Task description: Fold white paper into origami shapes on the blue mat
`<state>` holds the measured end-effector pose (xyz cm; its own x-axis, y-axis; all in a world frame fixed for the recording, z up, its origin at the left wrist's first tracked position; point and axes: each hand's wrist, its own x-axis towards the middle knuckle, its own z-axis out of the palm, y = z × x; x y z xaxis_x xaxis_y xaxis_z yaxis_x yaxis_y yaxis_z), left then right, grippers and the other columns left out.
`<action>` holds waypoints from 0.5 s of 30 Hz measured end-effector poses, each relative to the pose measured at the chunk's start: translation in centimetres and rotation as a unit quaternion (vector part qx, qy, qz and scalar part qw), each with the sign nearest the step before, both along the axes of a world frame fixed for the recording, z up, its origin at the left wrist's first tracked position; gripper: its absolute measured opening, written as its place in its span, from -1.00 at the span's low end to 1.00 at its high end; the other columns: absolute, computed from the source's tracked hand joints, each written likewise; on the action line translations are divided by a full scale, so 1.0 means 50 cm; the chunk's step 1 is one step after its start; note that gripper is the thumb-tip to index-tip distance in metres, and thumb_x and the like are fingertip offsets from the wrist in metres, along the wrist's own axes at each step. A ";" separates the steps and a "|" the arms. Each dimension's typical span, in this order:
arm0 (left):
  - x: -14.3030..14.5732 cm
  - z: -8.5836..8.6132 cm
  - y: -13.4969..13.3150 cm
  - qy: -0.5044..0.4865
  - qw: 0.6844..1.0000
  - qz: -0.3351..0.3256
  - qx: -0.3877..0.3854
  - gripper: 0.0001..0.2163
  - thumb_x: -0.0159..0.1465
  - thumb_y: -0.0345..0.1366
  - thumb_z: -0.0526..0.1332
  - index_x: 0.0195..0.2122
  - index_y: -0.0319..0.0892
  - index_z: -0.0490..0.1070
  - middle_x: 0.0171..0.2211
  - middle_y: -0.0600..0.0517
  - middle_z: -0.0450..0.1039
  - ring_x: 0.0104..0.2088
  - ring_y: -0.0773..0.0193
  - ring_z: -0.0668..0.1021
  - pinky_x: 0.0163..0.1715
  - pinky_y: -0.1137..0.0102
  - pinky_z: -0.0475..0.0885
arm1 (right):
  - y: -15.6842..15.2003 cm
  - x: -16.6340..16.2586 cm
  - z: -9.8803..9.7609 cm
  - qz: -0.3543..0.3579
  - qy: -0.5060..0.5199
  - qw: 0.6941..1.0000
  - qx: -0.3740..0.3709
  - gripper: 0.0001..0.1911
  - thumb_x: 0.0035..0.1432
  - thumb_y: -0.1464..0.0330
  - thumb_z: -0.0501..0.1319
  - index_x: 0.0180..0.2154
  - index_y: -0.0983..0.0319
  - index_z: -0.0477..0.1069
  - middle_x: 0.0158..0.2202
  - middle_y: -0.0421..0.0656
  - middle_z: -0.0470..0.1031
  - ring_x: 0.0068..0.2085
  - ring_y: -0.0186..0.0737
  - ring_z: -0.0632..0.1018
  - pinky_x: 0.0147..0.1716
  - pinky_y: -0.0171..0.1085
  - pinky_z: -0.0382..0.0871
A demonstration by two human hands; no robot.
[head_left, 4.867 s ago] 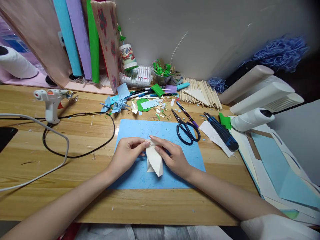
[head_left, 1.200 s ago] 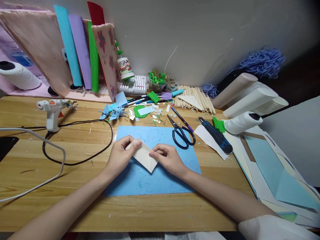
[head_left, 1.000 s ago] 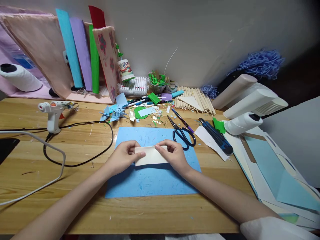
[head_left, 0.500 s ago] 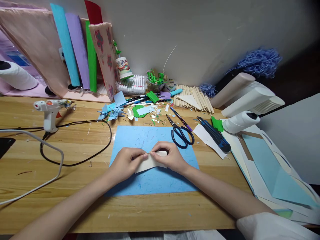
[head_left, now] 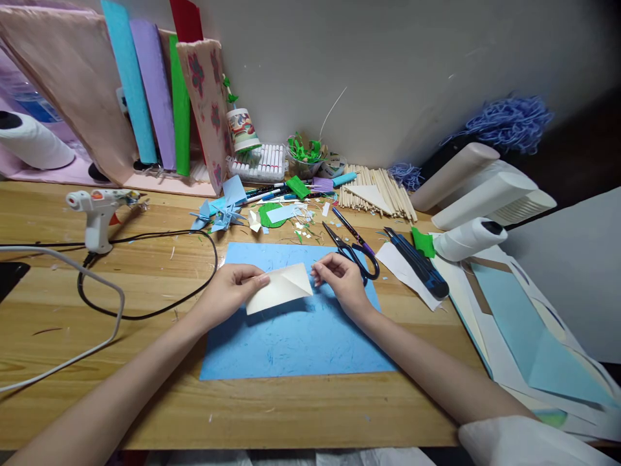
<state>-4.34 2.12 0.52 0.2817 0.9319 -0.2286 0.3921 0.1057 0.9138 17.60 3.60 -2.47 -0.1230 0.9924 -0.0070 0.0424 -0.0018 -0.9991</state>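
My left hand [head_left: 231, 290] pinches a cream piece of paper [head_left: 279, 292] at its left end, thumb on top. The paper is held tilted just above a blue sheet [head_left: 291, 349], and creases run across its face. Just past the paper's right edge is my right hand [head_left: 342, 283], its fingers loosely curled and slightly apart with nothing in them. Black-handled scissors [head_left: 345, 246] lie partly behind that hand, on the far right part of the blue sheet.
A utility knife [head_left: 417, 262] lies on white paper to the right. Folded blue paper pieces [head_left: 223, 217], markers [head_left: 264, 162] and wooden sticks [head_left: 376, 191] fill the back. On the left stands a glue gun [head_left: 97, 220] with its looped black cable [head_left: 213, 252].
My right hand has let go of the cream paper and moved right. My left hand has shifted slightly left and up, still holding the paper, which now shows its creased face.
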 end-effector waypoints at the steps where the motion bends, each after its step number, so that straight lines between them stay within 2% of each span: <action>1: 0.002 0.000 0.000 -0.007 1.000 0.004 -0.007 -0.72 0.12 -0.14 0.13 -0.56 -0.27 0.41 -0.68 0.12 0.25 -0.63 0.42 0.26 -0.65 0.55 0.09 | -0.002 -0.002 0.000 0.018 0.015 1.000 -0.004 -0.72 0.04 0.17 0.16 -0.42 0.28 0.37 -0.50 -0.18 0.42 -0.53 -0.37 0.43 -0.53 -0.35 0.35; 4: 0.016 0.003 -0.009 -0.008 1.000 -0.007 -0.021 -0.73 0.12 -0.15 0.13 -0.54 -0.27 0.43 -0.65 0.11 0.30 -0.61 0.41 0.30 -0.64 0.55 0.13 | -0.014 -0.009 0.003 0.077 0.004 0.997 -0.001 -0.73 0.04 0.18 0.17 -0.34 0.25 0.39 -0.45 -0.18 0.43 -0.47 -0.36 0.44 -0.51 -0.37 0.33; 6: 0.026 0.004 -0.018 -0.002 0.999 -0.029 -0.018 -0.73 0.13 -0.16 0.11 -0.49 -0.26 0.46 -0.60 0.09 0.37 -0.56 0.37 0.35 -0.60 0.54 0.19 | -0.025 -0.014 0.006 0.099 -0.038 0.994 0.012 -0.78 0.01 0.22 0.22 -0.39 0.25 0.40 -0.47 -0.19 0.42 -0.46 -0.35 0.43 -0.51 -0.38 0.30; 10: 0.041 0.004 -0.034 0.006 0.998 -0.063 0.028 -0.72 0.17 -0.18 0.06 -0.45 -0.23 0.49 -0.49 0.05 0.47 -0.45 0.30 0.43 -0.48 0.52 0.27 | -0.044 -0.020 0.012 0.130 -0.084 0.986 0.060 -0.84 0.04 0.28 0.20 -0.42 0.26 0.42 -0.46 -0.17 0.45 -0.43 -0.31 0.45 -0.48 -0.36 0.30; 15: 0.046 0.004 -0.042 0.031 0.994 -0.082 0.072 -0.72 0.19 -0.24 0.03 -0.43 -0.23 0.50 -0.52 0.06 0.47 -0.45 0.30 0.44 -0.46 0.51 0.27 | -0.055 -0.022 0.018 0.137 -0.128 0.975 0.122 -0.88 0.07 0.34 0.17 -0.41 0.26 0.42 -0.45 -0.14 0.47 -0.41 -0.29 0.46 -0.42 -0.32 0.31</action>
<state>-2.03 0.04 0.70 0.4226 0.8985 -0.1189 0.4502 -0.0943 0.8880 16.48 0.87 -1.57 -0.4087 0.8987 0.1589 0.2562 0.2801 -0.9251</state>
